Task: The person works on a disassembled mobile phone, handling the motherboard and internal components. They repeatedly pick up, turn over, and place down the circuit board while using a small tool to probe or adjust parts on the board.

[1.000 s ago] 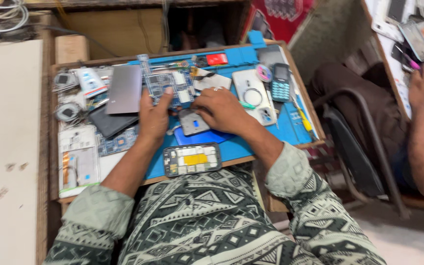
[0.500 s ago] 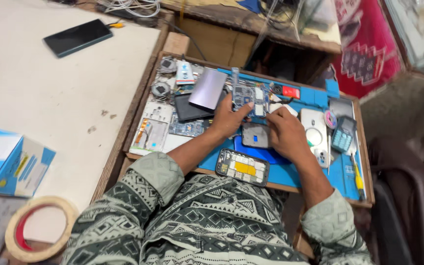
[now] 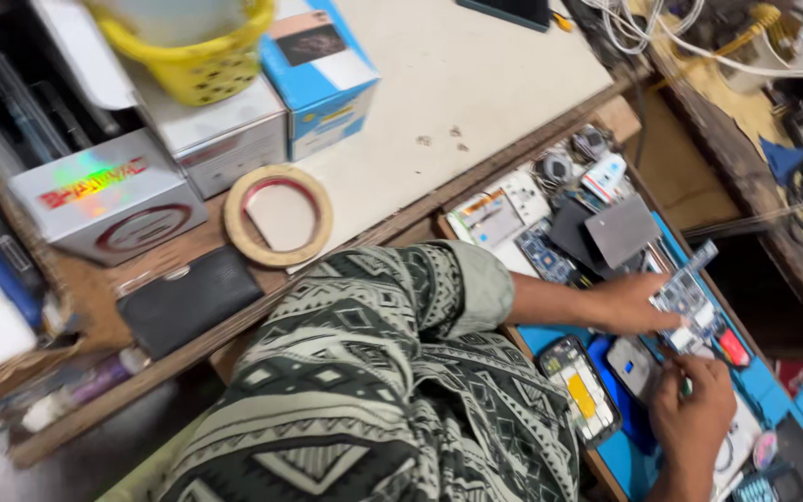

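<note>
My left hand point(image 3: 637, 307) reaches across the blue work mat point(image 3: 550, 336) and its fingers grip the near edge of a stripped phone frame with a bare circuit board point(image 3: 690, 296). My right hand point(image 3: 696, 412) is curled just below it, with a thin greenish tool tip point(image 3: 686, 387) at its fingers. It sits beside a small grey phone part point(image 3: 632, 364). An opened phone with a yellow battery point(image 3: 580, 388) lies on the mat near my left forearm.
A wooden tray point(image 3: 446, 226) holds the mat, a grey back cover point(image 3: 622, 229), small boards and coils. On the white desk point(image 3: 457, 84) to the left are a tape roll point(image 3: 278, 216), a black wallet point(image 3: 188, 299), boxes point(image 3: 320, 70) and a yellow basket point(image 3: 199, 58). Cables point(image 3: 699, 46) lie far right.
The view has swung left and tilted, bringing the boxes, basket and wallet into sight. Both hands stay on the parts at the tray's middle.
</note>
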